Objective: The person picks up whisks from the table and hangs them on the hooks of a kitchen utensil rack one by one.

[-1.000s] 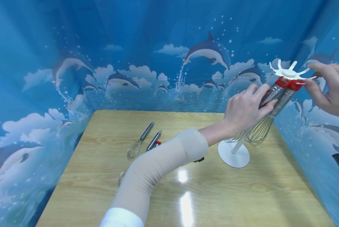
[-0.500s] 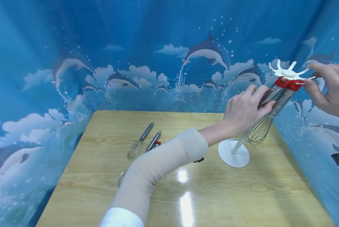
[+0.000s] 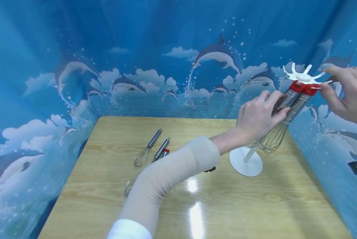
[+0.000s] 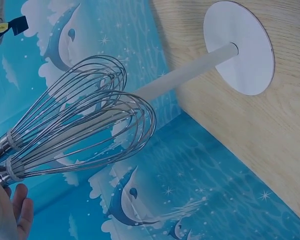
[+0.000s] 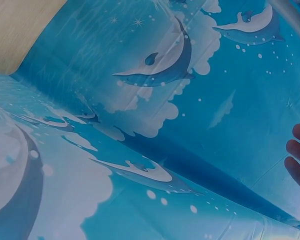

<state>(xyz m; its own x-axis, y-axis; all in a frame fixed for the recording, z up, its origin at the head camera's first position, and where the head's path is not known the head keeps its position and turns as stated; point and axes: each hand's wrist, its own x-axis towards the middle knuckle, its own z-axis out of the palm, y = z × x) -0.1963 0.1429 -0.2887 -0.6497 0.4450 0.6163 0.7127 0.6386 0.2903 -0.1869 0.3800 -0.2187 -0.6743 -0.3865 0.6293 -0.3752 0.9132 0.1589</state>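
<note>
The wood-grained bench (image 3: 241, 209) carries a white metal-looking stand (image 3: 241, 166) with round base, slim pole and pronged crown, upright toward the person's right. Just beneath the stand's crown are two balloon whisks (image 3: 296, 103) with steel handles, red ends and wire loops, side by side and touching; whether they hang on its prongs cannot be told. Each is probably light to moderate in weight, stiff in the handle and springy in the wires, unlikely to break; polished steel may slip, so the handle, just below the red end, offers the best hold.

At the stand's left side, the left of the two hands (image 3: 256, 116) is closed round both whisk handles. On the stand's right, the right hand (image 3: 350, 91) pinches the crown's prong tips between thumb and forefinger. Left of the stand lies a smaller steel whisk (image 3: 148, 147), well apart.
</note>
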